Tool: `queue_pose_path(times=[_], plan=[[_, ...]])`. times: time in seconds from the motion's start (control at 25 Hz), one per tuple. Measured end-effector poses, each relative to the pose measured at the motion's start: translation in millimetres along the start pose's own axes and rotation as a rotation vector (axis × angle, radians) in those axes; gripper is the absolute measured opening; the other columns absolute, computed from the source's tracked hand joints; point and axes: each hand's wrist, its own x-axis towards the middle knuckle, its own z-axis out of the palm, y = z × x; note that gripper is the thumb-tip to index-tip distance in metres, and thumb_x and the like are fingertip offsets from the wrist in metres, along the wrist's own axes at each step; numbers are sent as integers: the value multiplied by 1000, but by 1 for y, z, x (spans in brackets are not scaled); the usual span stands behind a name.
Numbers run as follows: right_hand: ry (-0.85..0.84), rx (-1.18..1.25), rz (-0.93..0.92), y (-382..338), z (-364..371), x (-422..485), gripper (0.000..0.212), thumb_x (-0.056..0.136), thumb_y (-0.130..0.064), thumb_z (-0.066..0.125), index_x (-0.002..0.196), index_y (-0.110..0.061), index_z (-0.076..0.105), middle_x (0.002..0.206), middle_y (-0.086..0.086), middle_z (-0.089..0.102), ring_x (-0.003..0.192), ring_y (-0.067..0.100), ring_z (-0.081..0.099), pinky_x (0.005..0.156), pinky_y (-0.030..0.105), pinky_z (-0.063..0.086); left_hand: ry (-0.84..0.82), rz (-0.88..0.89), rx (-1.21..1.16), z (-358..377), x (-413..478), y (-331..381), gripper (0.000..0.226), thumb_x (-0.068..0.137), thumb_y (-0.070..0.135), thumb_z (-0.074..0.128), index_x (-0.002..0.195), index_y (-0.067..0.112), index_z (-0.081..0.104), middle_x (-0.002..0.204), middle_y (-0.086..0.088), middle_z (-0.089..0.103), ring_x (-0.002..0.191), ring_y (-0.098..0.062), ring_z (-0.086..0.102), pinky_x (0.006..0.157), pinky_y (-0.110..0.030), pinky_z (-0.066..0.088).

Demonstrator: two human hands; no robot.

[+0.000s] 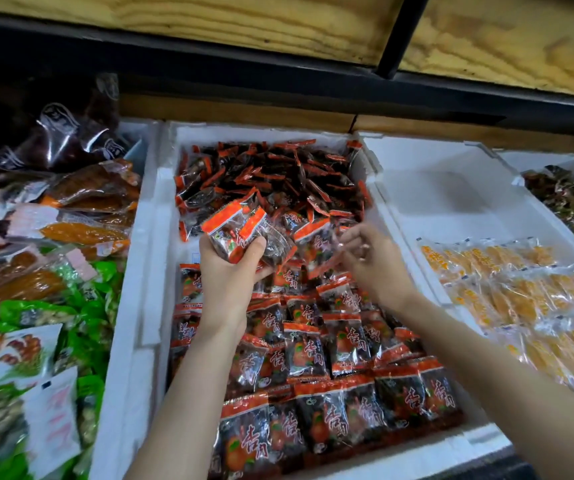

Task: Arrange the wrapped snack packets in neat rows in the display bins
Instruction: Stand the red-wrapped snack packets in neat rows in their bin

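Several packets [240, 233] sit stacked in left hand [230, 268], gripped as row stock; right hand [372, 261] pinches another packet [328, 266], probably for placing.

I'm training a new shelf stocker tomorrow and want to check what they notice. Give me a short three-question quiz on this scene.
1. True or false: the left hand grips a bundle of red-and-black packets.
2. Multiple choice: in the white foam bin, the neat rows of packets lie A) at the near end, B) at the far end, C) nowhere.
3. Fill in: the snacks in the right-hand bin are ___ in colour.

Key: 1 true; 2 A; 3 yellow-orange.
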Motion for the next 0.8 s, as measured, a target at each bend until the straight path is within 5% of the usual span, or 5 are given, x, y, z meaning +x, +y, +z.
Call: queue_pose_path(times=[0.12,0.24,0.32,0.56,0.8], plan=[[-139,133,6,-17,37,-30,17,88,-1,57,86,-17,55,75,-6,62,70,12,66,66,26,56,27,63,27,-20,-9,15,45,88,11,66,128,19,46,124,0,60,101,-10,66,74,-30,59],[-232,192,75,-35,84,-45,24,90,-2,53,78,-22,50,75,-4,54,70,11,59,73,23,55,104,110,29,-48,-21,31,40,88,6,65,123,16,49,112,-2,65,97,-14,67,64,-25,57],[-325,246,154,-43,112,-50,22,90,-1,53,79,-20,48,73,0,53,84,25,64,81,38,56,146,130,67,-67,-30,39,44,87,6,66,127,12,48,109,-3,66,91,-11,68,60,-21,55],[-515,-26,132,-53,138,-50,29,92,-9,57,115,-12,40,81,13,63,78,29,68,70,47,57,232,80,147,-114,-53,43,50,84,16,71,129,21,48,118,-1,65,102,-18,66,79,-41,59],[-507,-478,-31,-61,131,-51,25,94,-27,55,117,-15,53,107,6,65,86,23,65,78,38,55,223,52,173,-125,-88,46,44,88,11,66,126,23,49,106,9,67,90,-7,69,71,-32,60]])
